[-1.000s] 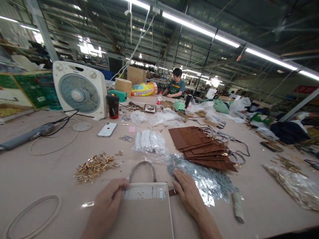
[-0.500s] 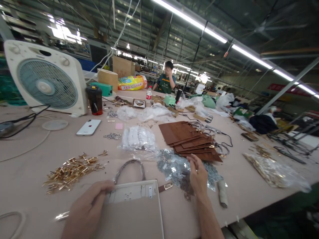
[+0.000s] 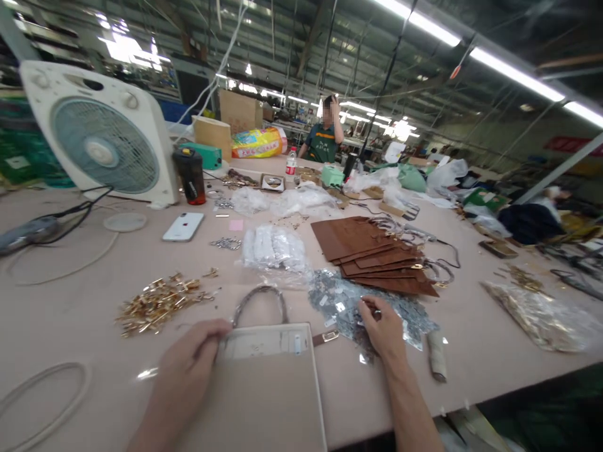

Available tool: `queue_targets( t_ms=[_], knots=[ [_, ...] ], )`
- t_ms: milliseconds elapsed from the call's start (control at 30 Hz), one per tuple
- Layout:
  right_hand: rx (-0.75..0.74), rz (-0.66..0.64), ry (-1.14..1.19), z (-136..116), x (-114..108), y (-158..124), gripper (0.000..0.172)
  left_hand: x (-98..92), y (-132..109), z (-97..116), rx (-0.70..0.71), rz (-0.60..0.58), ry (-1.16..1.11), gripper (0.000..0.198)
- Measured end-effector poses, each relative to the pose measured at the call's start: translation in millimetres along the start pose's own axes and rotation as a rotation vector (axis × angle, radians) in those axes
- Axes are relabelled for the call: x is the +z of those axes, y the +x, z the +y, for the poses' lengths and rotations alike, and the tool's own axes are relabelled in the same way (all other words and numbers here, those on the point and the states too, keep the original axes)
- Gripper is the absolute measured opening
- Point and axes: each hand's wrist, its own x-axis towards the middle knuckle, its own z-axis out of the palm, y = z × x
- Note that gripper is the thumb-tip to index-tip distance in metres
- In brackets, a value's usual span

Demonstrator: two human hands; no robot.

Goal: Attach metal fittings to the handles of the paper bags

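A beige flat bag panel (image 3: 264, 389) lies in front of me, with a grey handle (image 3: 260, 300) looping off its top edge and a brown strap with a gold buckle (image 3: 326, 338) at its right corner. My left hand (image 3: 188, 367) rests on the panel's upper left corner, fingers curled over the edge. My right hand (image 3: 384, 326) is on a pile of small silver metal plates (image 3: 348, 304) in clear plastic, fingertips pinched on one small piece. A heap of gold fittings (image 3: 157, 302) lies to the left.
A stack of brown leather pieces (image 3: 372, 257), a bag of white parts (image 3: 273, 248), a white phone (image 3: 183, 226), a dark cup (image 3: 191, 176) and a white fan (image 3: 101, 135) stand further back. A seated person (image 3: 325, 135) works at the far end. The table edge (image 3: 518, 380) runs close on the right.
My right hand left the panel's strap, moved right onto the silver plates and closed its fingertips on a piece. The view swung slightly right. My left hand stayed on the panel.
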Motion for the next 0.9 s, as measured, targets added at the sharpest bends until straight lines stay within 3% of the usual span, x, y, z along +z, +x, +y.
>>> queue_targets(
  t_ms=[200, 367, 433, 700, 900],
  knots=[
    [-0.087, -0.001, -0.137, 13, 5, 1, 0.044, -0.9, -2, 24, 0.035, 0.022, -0.093, 0.026],
    [-0.088, 0.279, -0.154, 8, -3, -2, 0.039, -3.6, -4, 27, 0.041, 0.002, -0.097, 0.027],
    [-0.08, 0.332, -0.14, 2, -7, -4, 0.04, -4.8, -4, 25, 0.042, -0.01, -0.083, 0.026],
    [0.044, 0.324, 0.064, -9, -9, -6, 0.04, 0.9, 2, -2, -0.045, -0.047, 0.003, 0.027],
    [0.121, 0.511, 0.289, -18, -22, -30, 0.042, 0.1, 1, 1, -0.02, -0.038, 0.022, 0.027]
  ],
)
